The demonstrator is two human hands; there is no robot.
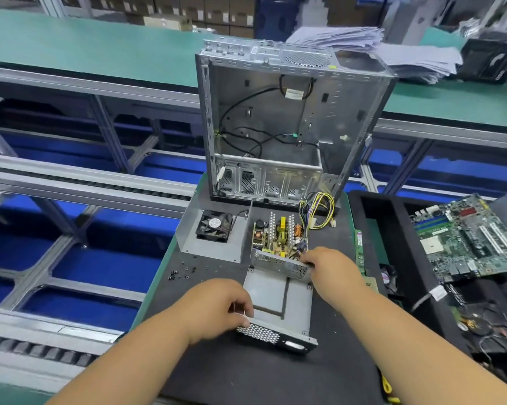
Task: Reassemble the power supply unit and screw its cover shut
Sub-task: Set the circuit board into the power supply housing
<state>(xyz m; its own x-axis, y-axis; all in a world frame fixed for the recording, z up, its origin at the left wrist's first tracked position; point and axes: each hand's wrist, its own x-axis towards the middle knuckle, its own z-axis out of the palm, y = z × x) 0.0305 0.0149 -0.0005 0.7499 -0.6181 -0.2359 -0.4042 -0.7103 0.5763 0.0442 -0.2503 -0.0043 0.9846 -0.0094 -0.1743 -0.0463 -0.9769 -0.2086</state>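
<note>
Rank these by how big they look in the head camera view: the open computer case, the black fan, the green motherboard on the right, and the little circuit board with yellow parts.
1. Computer case, clearly largest.
2. Motherboard.
3. Circuit board.
4. Fan.

The circuit board and fan look close in size, so their order is unsure.

A single head-worn wide-angle camera looks forward and steeply down from the near edge of the surface (pixel 217 372). Both forearms enter from the bottom of the view, close to the lens. The far edge, with an upright computer case (pixel 275 118), lies farther off, lines bowing outward.
</note>
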